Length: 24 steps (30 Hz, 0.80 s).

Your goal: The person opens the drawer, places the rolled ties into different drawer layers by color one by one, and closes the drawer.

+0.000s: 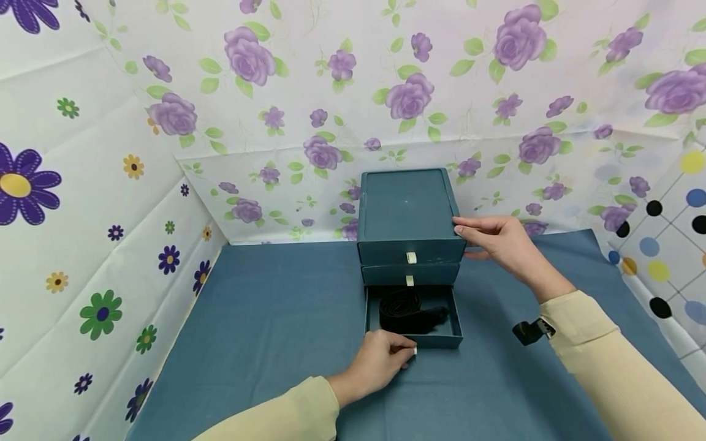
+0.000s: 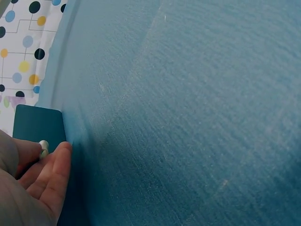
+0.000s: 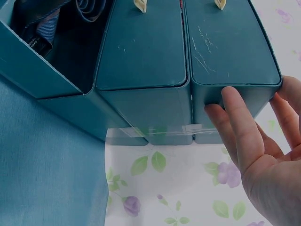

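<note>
A dark blue-green drawer box [image 1: 408, 205] stands against the back wall. Its bottom drawer [image 1: 449, 340] is pulled out and holds a dark rolled necktie [image 1: 405, 312]; the tie's striped cloth and label show in the right wrist view. My left hand [image 1: 377, 361] pinches the pale pull tab [image 2: 43, 149] on that drawer's front between thumb and fingers. Up at the box's top right front corner, my right hand [image 1: 499, 242] rests with nearly straight fingers. Two of its fingers [image 3: 242, 125] press the side of the top drawer section, while others touch the top edge.
The middle drawer [image 1: 386, 275] sticks out slightly less than the top one [image 1: 380, 252]; both have pale tabs. Blue cloth [image 1: 276, 318] covers the table. Floral sheeting [image 1: 309, 122] hangs behind, with patterned sheets at both sides. A black strap piece [image 1: 529, 332] hangs at the right wrist.
</note>
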Each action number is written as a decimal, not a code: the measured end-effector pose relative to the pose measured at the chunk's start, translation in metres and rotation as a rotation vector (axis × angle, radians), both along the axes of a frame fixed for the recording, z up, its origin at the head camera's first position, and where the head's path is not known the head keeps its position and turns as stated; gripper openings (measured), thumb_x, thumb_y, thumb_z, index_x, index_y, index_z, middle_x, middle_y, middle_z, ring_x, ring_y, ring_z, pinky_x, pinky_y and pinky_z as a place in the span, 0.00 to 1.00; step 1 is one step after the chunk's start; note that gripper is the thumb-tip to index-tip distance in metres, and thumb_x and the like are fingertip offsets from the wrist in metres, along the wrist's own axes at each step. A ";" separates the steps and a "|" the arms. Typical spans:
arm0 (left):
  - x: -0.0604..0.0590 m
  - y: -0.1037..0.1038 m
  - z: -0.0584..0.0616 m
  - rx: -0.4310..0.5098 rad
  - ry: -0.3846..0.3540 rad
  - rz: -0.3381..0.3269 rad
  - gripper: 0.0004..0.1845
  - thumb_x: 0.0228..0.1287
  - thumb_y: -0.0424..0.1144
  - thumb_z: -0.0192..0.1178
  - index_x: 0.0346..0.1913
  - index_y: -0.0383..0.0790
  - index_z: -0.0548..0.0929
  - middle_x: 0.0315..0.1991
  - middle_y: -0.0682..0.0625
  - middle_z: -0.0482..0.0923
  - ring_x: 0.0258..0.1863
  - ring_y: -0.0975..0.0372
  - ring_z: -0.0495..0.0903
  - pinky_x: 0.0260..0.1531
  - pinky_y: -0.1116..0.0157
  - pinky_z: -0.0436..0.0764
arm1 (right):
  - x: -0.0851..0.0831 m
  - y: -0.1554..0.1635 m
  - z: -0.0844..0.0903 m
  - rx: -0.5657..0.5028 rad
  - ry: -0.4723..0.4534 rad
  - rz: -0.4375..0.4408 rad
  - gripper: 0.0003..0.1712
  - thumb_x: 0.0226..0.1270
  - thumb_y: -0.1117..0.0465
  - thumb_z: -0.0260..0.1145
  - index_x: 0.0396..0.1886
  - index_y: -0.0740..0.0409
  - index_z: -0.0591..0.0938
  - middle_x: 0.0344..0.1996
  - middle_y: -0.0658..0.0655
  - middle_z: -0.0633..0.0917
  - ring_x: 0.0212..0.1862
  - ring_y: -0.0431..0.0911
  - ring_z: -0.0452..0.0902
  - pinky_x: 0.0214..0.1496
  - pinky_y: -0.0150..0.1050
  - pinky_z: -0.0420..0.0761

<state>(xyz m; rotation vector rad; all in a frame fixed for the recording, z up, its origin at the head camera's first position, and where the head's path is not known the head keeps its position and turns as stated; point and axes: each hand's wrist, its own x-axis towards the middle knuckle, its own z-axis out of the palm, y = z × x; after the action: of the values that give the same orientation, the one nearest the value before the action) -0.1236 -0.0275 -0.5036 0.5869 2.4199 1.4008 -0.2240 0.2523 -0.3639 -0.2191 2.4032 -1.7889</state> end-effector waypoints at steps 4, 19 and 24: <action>0.000 0.000 -0.001 0.005 -0.008 0.003 0.10 0.64 0.40 0.60 0.46 0.46 0.86 0.40 0.55 0.85 0.28 0.66 0.84 0.23 0.73 0.79 | 0.000 0.000 0.000 0.006 0.000 -0.002 0.28 0.59 0.42 0.64 0.57 0.47 0.79 0.64 0.48 0.73 0.64 0.44 0.69 0.48 0.45 0.82; -0.001 0.002 -0.003 0.012 -0.004 0.035 0.10 0.64 0.40 0.60 0.45 0.47 0.86 0.33 0.55 0.86 0.27 0.74 0.81 0.27 0.75 0.79 | -0.002 0.001 -0.001 0.010 -0.004 -0.001 0.27 0.60 0.42 0.64 0.58 0.46 0.79 0.64 0.48 0.73 0.65 0.44 0.69 0.48 0.44 0.82; 0.000 0.002 -0.003 0.011 -0.002 0.050 0.09 0.63 0.40 0.61 0.43 0.46 0.87 0.33 0.56 0.86 0.26 0.75 0.81 0.26 0.75 0.79 | -0.003 0.001 -0.002 0.011 -0.010 0.003 0.27 0.61 0.43 0.63 0.58 0.46 0.79 0.65 0.48 0.72 0.65 0.44 0.69 0.49 0.45 0.82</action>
<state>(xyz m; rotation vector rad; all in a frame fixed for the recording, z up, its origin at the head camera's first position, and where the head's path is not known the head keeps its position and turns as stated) -0.1238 -0.0251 -0.5068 0.5308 2.4429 1.4347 -0.2265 0.2534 -0.3660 -0.2120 2.4043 -1.7706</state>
